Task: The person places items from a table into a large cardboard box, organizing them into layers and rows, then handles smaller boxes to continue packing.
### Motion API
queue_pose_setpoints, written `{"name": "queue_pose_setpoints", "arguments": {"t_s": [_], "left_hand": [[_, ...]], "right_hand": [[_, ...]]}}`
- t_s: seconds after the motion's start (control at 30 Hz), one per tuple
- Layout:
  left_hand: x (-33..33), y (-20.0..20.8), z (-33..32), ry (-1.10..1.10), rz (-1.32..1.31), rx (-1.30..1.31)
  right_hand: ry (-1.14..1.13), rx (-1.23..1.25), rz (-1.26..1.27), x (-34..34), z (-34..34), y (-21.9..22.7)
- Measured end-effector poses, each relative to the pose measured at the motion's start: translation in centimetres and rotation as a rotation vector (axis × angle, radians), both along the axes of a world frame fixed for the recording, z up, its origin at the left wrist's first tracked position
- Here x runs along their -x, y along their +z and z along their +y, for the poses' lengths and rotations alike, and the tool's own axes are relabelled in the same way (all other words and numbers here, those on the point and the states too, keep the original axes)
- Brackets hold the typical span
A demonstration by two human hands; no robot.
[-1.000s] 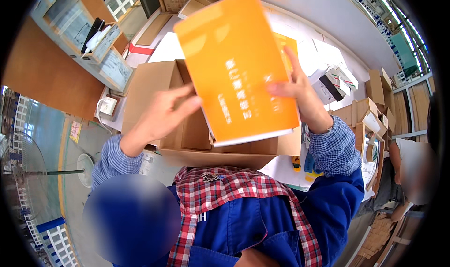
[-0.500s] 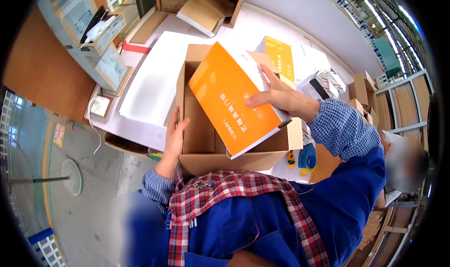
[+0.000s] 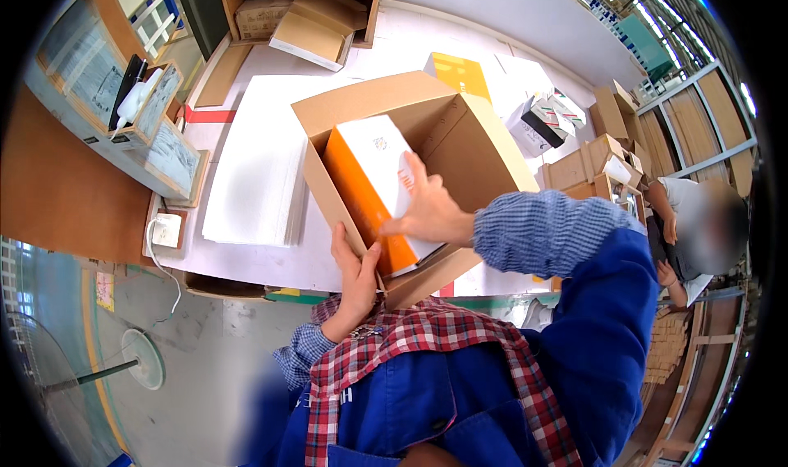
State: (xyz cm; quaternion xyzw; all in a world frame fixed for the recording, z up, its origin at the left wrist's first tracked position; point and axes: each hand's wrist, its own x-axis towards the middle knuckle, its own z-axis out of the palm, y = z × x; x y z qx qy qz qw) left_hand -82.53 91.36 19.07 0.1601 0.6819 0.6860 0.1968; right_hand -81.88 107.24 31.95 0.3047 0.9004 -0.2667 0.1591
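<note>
A brown open carton (image 3: 492,143) stands tilted on the white table in front of me. Inside it, along its left wall, lies an orange and white box (image 3: 373,151), white side up, orange side facing left. My right hand (image 3: 431,208) reaches over the box from the right and grips across it, thumb by the orange edge and fingers at the opposite edge. Some of its fingertips are hidden. At the carton's near left corner, my left hand (image 3: 355,278) is closed on the cardboard wall, fingers outside and thumb near the rim.
A stack of white sheets (image 3: 254,171) lies left of the carton. Behind stand a yellow box (image 3: 461,75) and an open shallow carton (image 3: 316,28). Black and white boxes (image 3: 538,126) sit to the right. A wooden stand (image 3: 156,151) is at left; a person (image 3: 698,221) is at far right.
The orange and white box has gone down into the carton, turning white side up. The carton has turned and tilted. My left hand has shifted to its near left corner.
</note>
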Motion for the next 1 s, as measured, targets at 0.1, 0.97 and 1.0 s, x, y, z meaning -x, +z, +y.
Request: {"name": "queue_pose_setpoints", "arguments": {"t_s": [0.1,0.97,1.0], "left_hand": [[-0.3,-0.2,0.1,-0.039,-0.022,-0.061],[6.5,2.7,-2.8,-0.186,0.041,0.024],[6.5,2.6,-2.9,-0.17,0.043,0.039]], "right_hand": [[-0.017,0.033,-0.063,0.6,-1.5,-3.6],[-0.66,-0.288,1.193,0.9,31.0,-5.2],[-0.726,0.007,0.769,0.5,34.1,-6.4]]}}
